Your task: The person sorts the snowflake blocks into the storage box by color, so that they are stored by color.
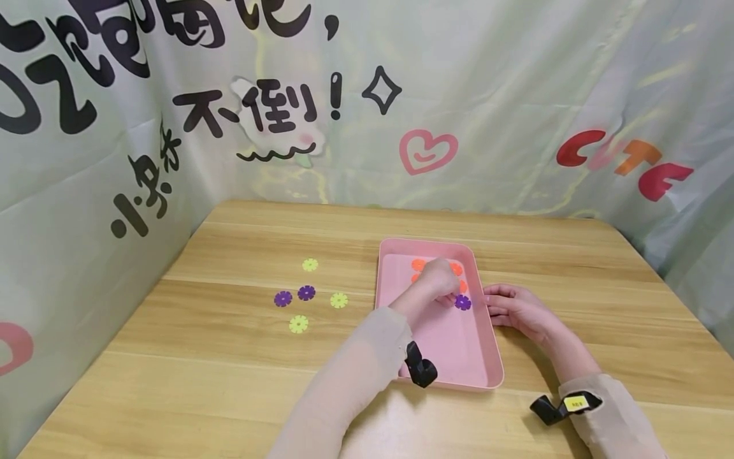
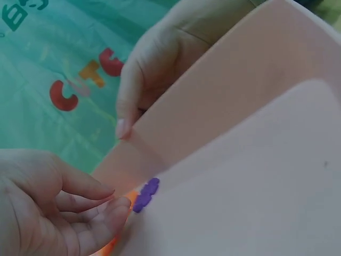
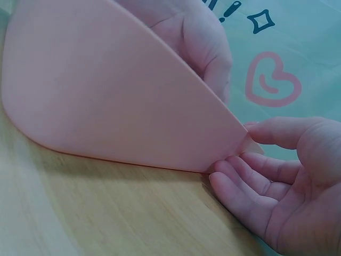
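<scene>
My left hand (image 1: 440, 280) reaches down inside a pink tray (image 1: 453, 376), fingers bent and thumb near the index finger. In the left wrist view nothing shows between those fingertips. Beside the thumb lies a purple flower-shaped disc (image 2: 146, 195), also seen in the head view (image 1: 462, 302). Several orange discs (image 1: 418, 264) lie at the tray's far end, partly hidden by the hand. Outside, my right hand (image 1: 522, 311) rests fairly straight fingers against the tray's right wall (image 3: 133, 106), with one digit at the rim.
To the tray's left, on the wooden table (image 1: 189, 382), lie two purple discs (image 1: 306, 292) and three yellow-green discs (image 1: 339, 299). A printed curtain (image 1: 493, 95) hangs behind the table. Black straps (image 1: 421, 366) are on both wrists.
</scene>
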`<state>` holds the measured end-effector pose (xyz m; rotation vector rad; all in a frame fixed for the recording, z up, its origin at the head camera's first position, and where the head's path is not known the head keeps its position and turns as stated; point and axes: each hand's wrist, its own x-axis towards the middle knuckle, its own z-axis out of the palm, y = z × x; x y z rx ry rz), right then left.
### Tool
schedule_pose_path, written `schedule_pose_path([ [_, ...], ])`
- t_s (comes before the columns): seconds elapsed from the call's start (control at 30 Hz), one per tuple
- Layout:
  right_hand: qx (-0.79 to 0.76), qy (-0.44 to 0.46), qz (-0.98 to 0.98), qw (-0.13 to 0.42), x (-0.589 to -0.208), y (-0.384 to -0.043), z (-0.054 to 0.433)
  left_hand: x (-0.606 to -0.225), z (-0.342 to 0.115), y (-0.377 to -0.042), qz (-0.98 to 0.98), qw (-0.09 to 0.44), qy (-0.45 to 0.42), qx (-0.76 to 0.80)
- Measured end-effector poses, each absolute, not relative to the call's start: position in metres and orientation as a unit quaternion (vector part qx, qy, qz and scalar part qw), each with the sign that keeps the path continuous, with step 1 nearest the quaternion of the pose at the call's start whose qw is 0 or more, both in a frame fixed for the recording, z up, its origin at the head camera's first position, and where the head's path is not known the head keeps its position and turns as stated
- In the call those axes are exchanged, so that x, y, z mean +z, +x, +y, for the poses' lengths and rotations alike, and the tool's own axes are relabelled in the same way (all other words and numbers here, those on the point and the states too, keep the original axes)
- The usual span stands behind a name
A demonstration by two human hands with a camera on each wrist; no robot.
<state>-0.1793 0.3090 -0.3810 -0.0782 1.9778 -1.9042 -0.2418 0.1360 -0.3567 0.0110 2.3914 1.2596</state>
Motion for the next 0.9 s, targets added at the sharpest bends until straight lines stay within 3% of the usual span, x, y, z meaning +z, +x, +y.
schedule_pose_path([
  [0.6, -0.668, -0.017, 0.720, 0.189, -0.380, -0.178, 0.309, -0.307, 0.071, -0.247, 0.770, 0.235, 0.109, 0.583],
  [0.9, -0.665, -0.016, 0.722, 0.191, -0.379, -0.178, 0.307, -0.303, 0.003, -0.257, 0.755, 0.215, 0.080, 0.614],
])
